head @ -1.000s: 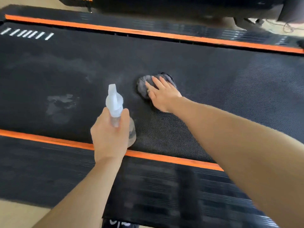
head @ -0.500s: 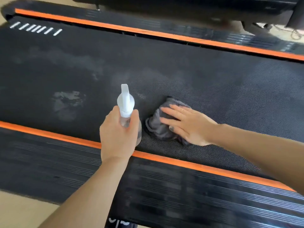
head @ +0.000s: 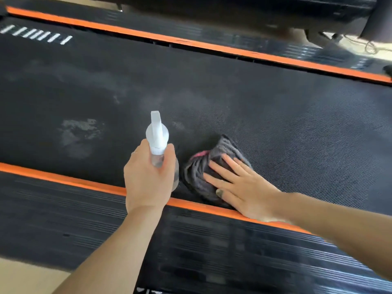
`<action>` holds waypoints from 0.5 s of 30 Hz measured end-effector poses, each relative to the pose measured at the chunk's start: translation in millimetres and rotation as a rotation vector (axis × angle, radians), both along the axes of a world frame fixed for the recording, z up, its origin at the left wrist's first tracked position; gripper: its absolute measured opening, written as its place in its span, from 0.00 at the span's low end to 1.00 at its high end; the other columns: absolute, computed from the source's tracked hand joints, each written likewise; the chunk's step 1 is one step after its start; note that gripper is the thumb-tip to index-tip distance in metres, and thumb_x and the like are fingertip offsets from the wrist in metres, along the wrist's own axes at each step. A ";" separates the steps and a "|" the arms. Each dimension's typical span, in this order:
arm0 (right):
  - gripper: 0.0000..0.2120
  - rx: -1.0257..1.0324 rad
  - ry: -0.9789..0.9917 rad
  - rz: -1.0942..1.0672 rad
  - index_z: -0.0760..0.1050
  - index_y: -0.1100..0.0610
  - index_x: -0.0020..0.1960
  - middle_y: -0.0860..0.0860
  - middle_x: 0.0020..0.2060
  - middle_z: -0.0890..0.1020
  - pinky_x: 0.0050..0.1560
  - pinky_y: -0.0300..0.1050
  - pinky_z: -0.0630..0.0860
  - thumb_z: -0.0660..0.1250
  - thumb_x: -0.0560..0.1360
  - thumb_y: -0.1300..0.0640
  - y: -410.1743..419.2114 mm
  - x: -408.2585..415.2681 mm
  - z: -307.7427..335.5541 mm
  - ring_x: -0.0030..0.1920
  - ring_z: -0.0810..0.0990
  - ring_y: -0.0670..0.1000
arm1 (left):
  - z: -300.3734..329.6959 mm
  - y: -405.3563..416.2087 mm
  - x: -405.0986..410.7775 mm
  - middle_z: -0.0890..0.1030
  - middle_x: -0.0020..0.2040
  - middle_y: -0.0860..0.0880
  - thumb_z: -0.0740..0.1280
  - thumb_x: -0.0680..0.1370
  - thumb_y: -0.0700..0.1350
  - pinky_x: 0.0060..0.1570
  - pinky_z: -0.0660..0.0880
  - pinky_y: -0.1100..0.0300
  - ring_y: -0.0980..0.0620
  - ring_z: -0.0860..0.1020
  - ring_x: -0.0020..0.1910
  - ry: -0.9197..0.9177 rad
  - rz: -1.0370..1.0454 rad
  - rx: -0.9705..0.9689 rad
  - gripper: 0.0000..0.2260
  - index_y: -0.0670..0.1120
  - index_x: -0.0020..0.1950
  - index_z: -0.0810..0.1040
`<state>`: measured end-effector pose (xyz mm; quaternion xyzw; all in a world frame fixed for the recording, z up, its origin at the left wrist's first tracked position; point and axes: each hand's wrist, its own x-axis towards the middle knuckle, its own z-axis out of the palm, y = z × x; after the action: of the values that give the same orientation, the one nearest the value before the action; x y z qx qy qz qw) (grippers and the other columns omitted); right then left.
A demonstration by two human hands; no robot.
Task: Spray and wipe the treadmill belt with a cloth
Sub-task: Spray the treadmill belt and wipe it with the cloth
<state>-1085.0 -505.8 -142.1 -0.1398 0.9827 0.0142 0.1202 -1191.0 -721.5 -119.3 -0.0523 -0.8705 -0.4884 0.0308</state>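
Moved since the earlier frames: cloth (head: 214, 172) and right hand (head: 239, 185) have come from mid-belt toward the near orange strip (head: 63, 179); the cloth's near edge now lies close to it, and the heel of the hand lies over it. Left hand (head: 148, 179) and spray bottle (head: 158, 141) hold roughly the same station, just left of the cloth.

Hands: right, fingers straight and spread, flat on the dark grey bunched cloth, pressing it to the treadmill belt (head: 297, 128). Left, fingers wrapped round the clear bottle body, white nozzle pointing to the far side, above the belt's near part.

Step in hand, by judgement: wiping, at the near end of a stroke; spraying paused.

Belt condition: pale patch (head: 80, 132) to the left of the bottle and fainter hazy marks beyond it, toward the far left; whether dust, residue or wet spray cannot be told.

Next move, by judgement: carry the cloth leftward onto the pale patch, with a fresh spray ahead of it if that area is dry; even downward pressure wanted, as the cloth is bunched.

Hidden or unclear: trigger finger screened by the back of the left hand; liquid level not readable; near side rail (head: 233, 262) blurred; far machine parts cut off at the top edge; a pink fleck on the cloth, nature unknown.
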 end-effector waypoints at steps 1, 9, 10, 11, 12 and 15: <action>0.24 -0.031 -0.034 0.001 0.40 0.39 0.79 0.43 0.79 0.38 0.76 0.52 0.32 0.37 0.84 0.42 -0.2 7.3 6.0 0.78 0.30 0.53 | 0.2 0.2 -0.4 0.77 0.38 0.51 0.63 0.79 0.56 0.43 0.69 0.61 0.53 0.75 0.44 0.003 -0.003 0.003 0.13 0.47 0.46 0.75; 0.26 0.244 0.048 -0.213 0.52 0.50 0.80 0.54 0.80 0.56 0.77 0.63 0.54 0.39 0.83 0.48 71.5 -114.9 -1.1 0.79 0.52 0.63 | 2.1 1.9 0.2 0.77 0.38 0.53 0.63 0.79 0.55 0.48 0.68 0.57 0.49 0.75 0.43 0.031 0.010 -0.005 0.12 0.48 0.44 0.73; 0.26 0.236 0.001 -0.323 0.46 0.47 0.81 0.50 0.81 0.50 0.78 0.61 0.49 0.37 0.84 0.47 70.9 -126.7 -1.0 0.80 0.46 0.61 | 2.8 1.9 -0.1 0.76 0.37 0.54 0.63 0.79 0.55 0.47 0.68 0.58 0.50 0.74 0.42 0.026 0.011 -0.004 0.11 0.49 0.43 0.72; 0.25 0.182 -0.013 -0.419 0.43 0.45 0.81 0.48 0.81 0.46 0.79 0.59 0.45 0.37 0.83 0.45 68.1 -133.0 -3.1 0.80 0.42 0.60 | 3.1 2.3 -0.7 0.76 0.37 0.54 0.63 0.79 0.55 0.47 0.68 0.58 0.50 0.74 0.42 0.025 0.009 -0.004 0.11 0.49 0.42 0.71; 0.26 0.105 0.000 -0.460 0.44 0.45 0.81 0.49 0.81 0.45 0.78 0.60 0.44 0.38 0.83 0.45 63.2 -131.4 -5.0 0.80 0.41 0.60 | 3.2 2.4 0.2 0.76 0.36 0.54 0.63 0.79 0.55 0.46 0.67 0.58 0.51 0.75 0.42 0.023 0.008 -0.006 0.11 0.49 0.42 0.71; 0.25 0.092 0.053 -0.121 0.69 0.59 0.73 0.60 0.78 0.62 0.74 0.69 0.54 0.45 0.83 0.52 42.8 -70.6 -12.8 0.78 0.53 0.68 | 3.0 1.2 0.9 0.76 0.37 0.53 0.63 0.79 0.55 0.46 0.66 0.60 0.51 0.72 0.41 0.022 0.013 -0.012 0.12 0.47 0.44 0.73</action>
<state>-1155.6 -463.1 -154.9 -0.0741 0.9905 0.0556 0.1012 -1190.2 -720.4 -116.2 -0.0519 -0.8733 -0.4824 0.0431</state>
